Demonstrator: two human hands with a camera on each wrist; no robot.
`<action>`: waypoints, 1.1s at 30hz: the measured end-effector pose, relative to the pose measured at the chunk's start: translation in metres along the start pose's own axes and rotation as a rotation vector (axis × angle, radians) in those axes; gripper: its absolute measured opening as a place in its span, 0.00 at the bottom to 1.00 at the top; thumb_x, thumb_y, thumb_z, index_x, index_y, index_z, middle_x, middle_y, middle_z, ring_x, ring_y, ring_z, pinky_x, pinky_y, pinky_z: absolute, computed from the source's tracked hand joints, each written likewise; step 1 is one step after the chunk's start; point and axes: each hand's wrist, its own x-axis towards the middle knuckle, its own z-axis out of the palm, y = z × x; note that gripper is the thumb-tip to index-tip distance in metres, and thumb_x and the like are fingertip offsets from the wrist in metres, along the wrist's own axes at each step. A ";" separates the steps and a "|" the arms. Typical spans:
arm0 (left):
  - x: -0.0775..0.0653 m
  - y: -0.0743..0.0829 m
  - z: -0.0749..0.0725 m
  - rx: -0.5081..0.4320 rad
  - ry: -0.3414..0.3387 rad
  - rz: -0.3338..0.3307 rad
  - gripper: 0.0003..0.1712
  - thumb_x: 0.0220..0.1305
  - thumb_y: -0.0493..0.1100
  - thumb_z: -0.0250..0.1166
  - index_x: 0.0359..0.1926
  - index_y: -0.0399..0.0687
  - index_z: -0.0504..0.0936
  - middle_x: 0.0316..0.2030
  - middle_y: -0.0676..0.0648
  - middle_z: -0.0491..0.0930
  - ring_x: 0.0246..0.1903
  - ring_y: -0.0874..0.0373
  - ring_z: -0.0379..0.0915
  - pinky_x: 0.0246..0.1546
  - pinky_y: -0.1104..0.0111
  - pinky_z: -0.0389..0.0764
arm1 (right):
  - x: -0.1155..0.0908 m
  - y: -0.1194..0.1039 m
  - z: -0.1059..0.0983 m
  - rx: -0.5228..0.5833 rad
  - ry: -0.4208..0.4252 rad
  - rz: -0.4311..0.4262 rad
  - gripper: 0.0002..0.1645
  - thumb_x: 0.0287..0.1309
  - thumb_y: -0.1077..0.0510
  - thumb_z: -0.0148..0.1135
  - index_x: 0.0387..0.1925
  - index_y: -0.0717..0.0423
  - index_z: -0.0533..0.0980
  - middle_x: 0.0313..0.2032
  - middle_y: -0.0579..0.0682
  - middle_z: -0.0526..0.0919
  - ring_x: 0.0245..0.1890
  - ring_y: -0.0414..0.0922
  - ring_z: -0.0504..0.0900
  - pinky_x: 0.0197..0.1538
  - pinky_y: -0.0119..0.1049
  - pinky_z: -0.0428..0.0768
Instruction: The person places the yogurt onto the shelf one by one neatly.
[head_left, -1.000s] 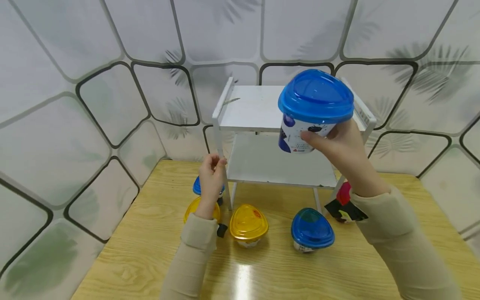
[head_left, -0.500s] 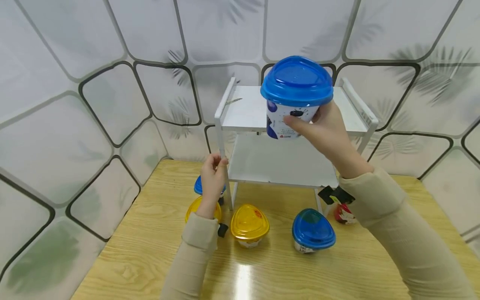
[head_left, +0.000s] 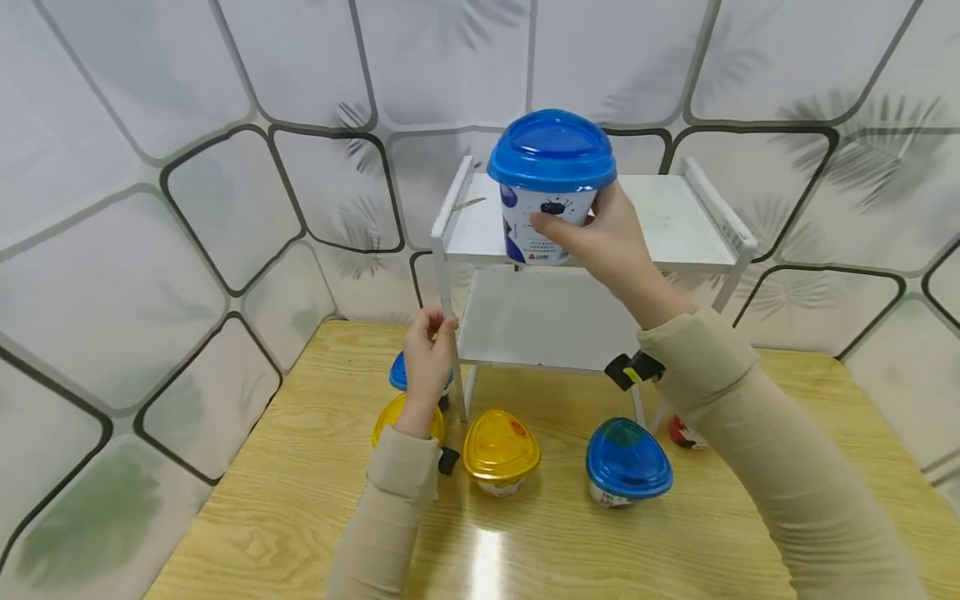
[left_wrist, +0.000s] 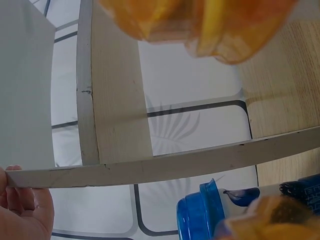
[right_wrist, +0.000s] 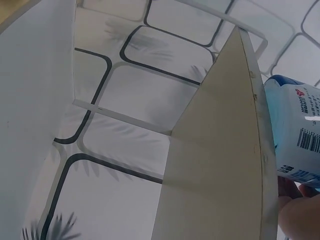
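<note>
My right hand (head_left: 603, 242) grips a white cup with a blue domed lid (head_left: 551, 158), thumb across its printed front. The cup is upright in the head view, raised before the top board of a white two-tier shelf (head_left: 667, 221). In the right wrist view, the cup (right_wrist: 297, 130) shows its barcode side beside the board edge, with fingers (right_wrist: 300, 215) beneath. My left hand (head_left: 427, 354) holds the shelf's left front post (head_left: 442, 279); in the left wrist view its fingers curl around that post (left_wrist: 200, 162).
A yellow-lidded cup (head_left: 501, 446) and a blue-lidded cup (head_left: 628, 458) stand on the wooden table (head_left: 300, 500) before the shelf. Another yellow-lidded cup (head_left: 386, 421) and a blue-lidded one (head_left: 398, 372) are partly behind my left arm. A red item (head_left: 684, 433) sits by the right leg.
My right hand has carried the blue-lidded cup leftward and slightly up, from the shelf's right side to left of its middle. My left hand stays on the post.
</note>
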 end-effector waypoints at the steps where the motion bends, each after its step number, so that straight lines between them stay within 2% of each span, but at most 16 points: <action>1: 0.000 0.000 -0.001 -0.001 0.000 0.001 0.08 0.59 0.36 0.56 0.30 0.31 0.72 0.24 0.41 0.71 0.25 0.56 0.66 0.26 0.74 0.68 | 0.002 0.000 0.002 0.003 0.001 0.001 0.42 0.47 0.60 0.65 0.61 0.53 0.54 0.56 0.51 0.66 0.55 0.48 0.67 0.53 0.49 0.66; 11: 0.000 0.001 0.000 -0.025 0.003 0.009 0.06 0.58 0.31 0.57 0.30 0.28 0.72 0.24 0.37 0.71 0.25 0.53 0.66 0.26 0.75 0.67 | 0.014 0.003 0.015 -0.015 -0.008 0.003 0.41 0.46 0.57 0.66 0.60 0.53 0.55 0.55 0.50 0.67 0.54 0.46 0.68 0.54 0.46 0.66; 24: -0.001 0.000 0.000 -0.012 0.010 0.002 0.08 0.59 0.34 0.57 0.29 0.29 0.72 0.24 0.40 0.71 0.25 0.56 0.67 0.26 0.74 0.69 | 0.029 -0.002 0.037 -0.089 -0.027 0.048 0.44 0.46 0.52 0.66 0.61 0.52 0.54 0.55 0.50 0.68 0.53 0.45 0.69 0.52 0.42 0.69; 33: -0.001 0.000 0.000 -0.020 0.016 -0.014 0.06 0.59 0.32 0.57 0.30 0.29 0.72 0.24 0.40 0.71 0.26 0.55 0.67 0.27 0.74 0.68 | 0.037 0.000 0.047 -0.079 -0.015 0.067 0.43 0.46 0.50 0.66 0.60 0.51 0.55 0.55 0.49 0.68 0.51 0.44 0.70 0.52 0.42 0.69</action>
